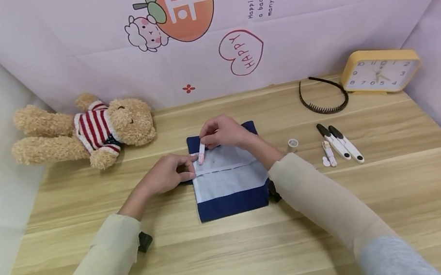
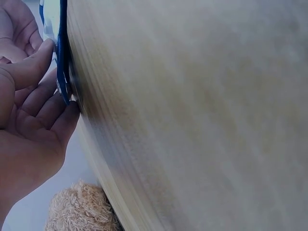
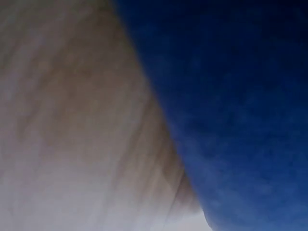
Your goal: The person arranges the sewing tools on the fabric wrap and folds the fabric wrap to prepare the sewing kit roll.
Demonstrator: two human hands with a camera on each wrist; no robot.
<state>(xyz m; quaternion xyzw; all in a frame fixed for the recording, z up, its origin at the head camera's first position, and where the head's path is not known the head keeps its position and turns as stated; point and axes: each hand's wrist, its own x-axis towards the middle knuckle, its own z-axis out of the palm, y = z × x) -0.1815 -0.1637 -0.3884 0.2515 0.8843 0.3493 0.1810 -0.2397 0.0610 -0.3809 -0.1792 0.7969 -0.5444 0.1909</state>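
Observation:
A flat navy and pale-grey cloth pouch lies on the wooden table. My left hand pinches its left edge; in the left wrist view the thumb is above the blue-edged cloth and the fingers reach beneath it. Above the pouch's upper left part, my right hand pinches a slim white stick-like piece with pink marks, tilted, its lower end over the pale fabric. Whether that end touches the cloth, I cannot tell. The right wrist view is blurred and shows blue cloth beside the table.
Right of the pouch are a small round pale item, a small white piece with red print and two white-and-black tools. Behind them lie a black headband and a yellow clock. A teddy bear lies back left.

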